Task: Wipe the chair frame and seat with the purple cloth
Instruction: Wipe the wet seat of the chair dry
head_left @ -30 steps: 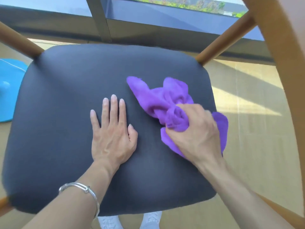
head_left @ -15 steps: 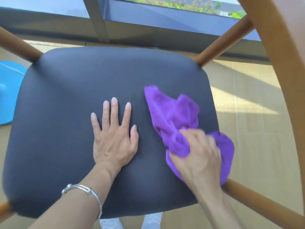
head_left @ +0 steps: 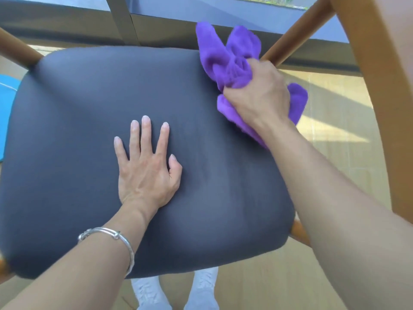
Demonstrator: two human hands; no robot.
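Observation:
A dark grey padded chair seat (head_left: 78,130) fills most of the view, held in a brown wooden frame (head_left: 368,90). My right hand (head_left: 259,92) is closed on a bunched purple cloth (head_left: 225,52) at the seat's far right corner, beside a wooden rail (head_left: 297,30). Part of the cloth pokes out past the seat's right edge. My left hand (head_left: 145,166) lies flat on the middle of the seat, fingers spread, holding nothing. A silver bracelet sits on that wrist.
A window frame and sill (head_left: 120,21) run along the far side. A blue object (head_left: 5,113) lies on the floor at the left. Sunlit wooden floor (head_left: 335,135) shows at the right. White shoes (head_left: 174,289) stand under the seat's near edge.
My right hand has swept the cloth from the seat's near right edge up to its far right corner. My left hand stays flat in the middle of the seat.

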